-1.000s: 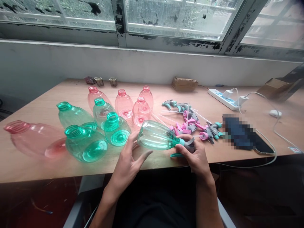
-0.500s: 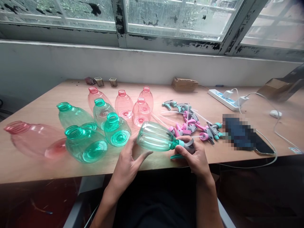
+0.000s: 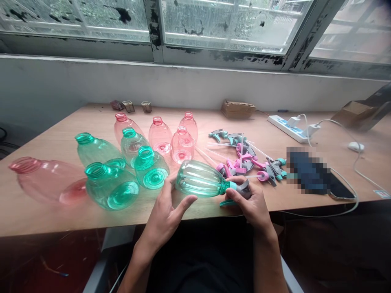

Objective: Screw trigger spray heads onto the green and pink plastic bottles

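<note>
A clear green plastic bottle (image 3: pixel 200 179) lies sideways above the wooden table's (image 3: pixel 214 203) front edge, base pointing left. My left hand (image 3: pixel 166 211) cups its body from below, fingers curled round it. My right hand (image 3: pixel 249 201) grips the grey and teal trigger sprayer head (image 3: pixel 240 189) fitted at the bottle's neck. A heap of loose pink, teal and grey sprayer heads (image 3: pixel 244 156) with thin white tubes lies just beyond my right hand.
Several open green bottles (image 3: pixel 111 185) and pink bottles (image 3: pixel 181 142) stand to the left and behind. A pink bottle (image 3: pixel 45 179) sits at the far left. A phone (image 3: pixel 314 173), a power strip (image 3: pixel 290 126) with cables and cardboard boxes (image 3: pixel 238 108) occupy the right and back.
The bottle has dropped slightly and turned a little between my hands; both hands stay on it. Nothing else on the table has moved.
</note>
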A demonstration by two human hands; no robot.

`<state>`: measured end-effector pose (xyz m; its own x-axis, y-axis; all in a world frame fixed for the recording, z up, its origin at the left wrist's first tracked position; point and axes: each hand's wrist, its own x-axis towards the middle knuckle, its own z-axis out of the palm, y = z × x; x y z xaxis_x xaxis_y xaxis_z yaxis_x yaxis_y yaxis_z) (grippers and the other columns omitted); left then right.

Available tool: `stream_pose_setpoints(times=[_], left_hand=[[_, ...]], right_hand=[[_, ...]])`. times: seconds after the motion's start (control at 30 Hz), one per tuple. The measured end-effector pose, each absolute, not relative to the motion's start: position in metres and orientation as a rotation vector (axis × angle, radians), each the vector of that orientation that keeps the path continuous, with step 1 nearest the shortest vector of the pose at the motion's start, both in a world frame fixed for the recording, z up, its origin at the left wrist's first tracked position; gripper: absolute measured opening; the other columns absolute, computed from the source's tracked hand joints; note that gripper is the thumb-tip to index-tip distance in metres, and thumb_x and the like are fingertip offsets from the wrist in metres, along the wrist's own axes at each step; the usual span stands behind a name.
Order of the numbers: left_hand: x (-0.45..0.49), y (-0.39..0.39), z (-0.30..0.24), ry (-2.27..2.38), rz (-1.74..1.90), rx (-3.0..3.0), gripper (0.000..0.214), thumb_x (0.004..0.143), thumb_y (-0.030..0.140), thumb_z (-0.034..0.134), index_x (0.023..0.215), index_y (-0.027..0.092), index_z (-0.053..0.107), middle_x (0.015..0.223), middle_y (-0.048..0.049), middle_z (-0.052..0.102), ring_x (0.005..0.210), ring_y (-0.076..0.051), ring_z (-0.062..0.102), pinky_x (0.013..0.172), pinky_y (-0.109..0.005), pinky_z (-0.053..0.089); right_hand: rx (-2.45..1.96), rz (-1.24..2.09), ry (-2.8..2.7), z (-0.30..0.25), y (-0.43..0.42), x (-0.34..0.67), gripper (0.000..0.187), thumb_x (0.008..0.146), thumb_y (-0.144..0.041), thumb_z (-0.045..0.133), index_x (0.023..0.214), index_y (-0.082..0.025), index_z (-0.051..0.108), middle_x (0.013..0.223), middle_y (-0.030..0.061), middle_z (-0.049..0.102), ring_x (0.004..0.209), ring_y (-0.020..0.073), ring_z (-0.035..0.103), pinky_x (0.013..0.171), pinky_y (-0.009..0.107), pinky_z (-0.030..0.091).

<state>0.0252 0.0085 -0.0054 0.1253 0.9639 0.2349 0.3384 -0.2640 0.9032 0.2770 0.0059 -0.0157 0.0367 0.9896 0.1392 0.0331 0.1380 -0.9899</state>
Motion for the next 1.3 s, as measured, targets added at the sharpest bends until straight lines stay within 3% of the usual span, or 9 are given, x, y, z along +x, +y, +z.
stream_pose_setpoints(times=[0.3,0.63,1.3], left_hand=[[0.0265,0.0114,-0.0069,1.222,1.159,1.642,0.045,0.099,0.045,0.07,0.138,0.029,0.054,0.144,-0.0077,0.065,0.138,-0.028,0.061,0.122,-0.045,0.044],[0.0272,0.0134,-0.0115,1.235,1.19,1.738,0.059,0.098,0.041,0.073,0.151,0.032,0.049,0.145,-0.0074,0.065,0.141,-0.027,0.06,0.123,-0.045,0.046],[0.0293,0.0108,-0.0076,1.269,1.14,1.774,0.06,0.1,0.04,0.071,0.154,0.033,0.046,0.149,-0.0053,0.065,0.136,-0.023,0.065,0.118,-0.039,0.048]], right_hand=[[-1.144,1.058,-1.262,-0.0162,0.0072,0.2764,0.035,0.088,-0.048,0.084,0.108,-0.021,0.073,0.076,-0.0013,0.071,0.064,0.0155,0.071,0.056,0.025,0.067],[-1.153,1.038,-1.291,-0.0164,0.0063,0.2776,0.035,0.089,-0.048,0.083,0.109,-0.021,0.072,0.075,-0.0012,0.071,0.063,0.0144,0.068,0.057,0.024,0.065],[-1.125,1.041,-1.257,-0.0181,0.0078,0.2779,0.033,0.089,-0.046,0.085,0.109,-0.022,0.073,0.079,0.0002,0.077,0.067,0.0152,0.076,0.06,0.023,0.066]])
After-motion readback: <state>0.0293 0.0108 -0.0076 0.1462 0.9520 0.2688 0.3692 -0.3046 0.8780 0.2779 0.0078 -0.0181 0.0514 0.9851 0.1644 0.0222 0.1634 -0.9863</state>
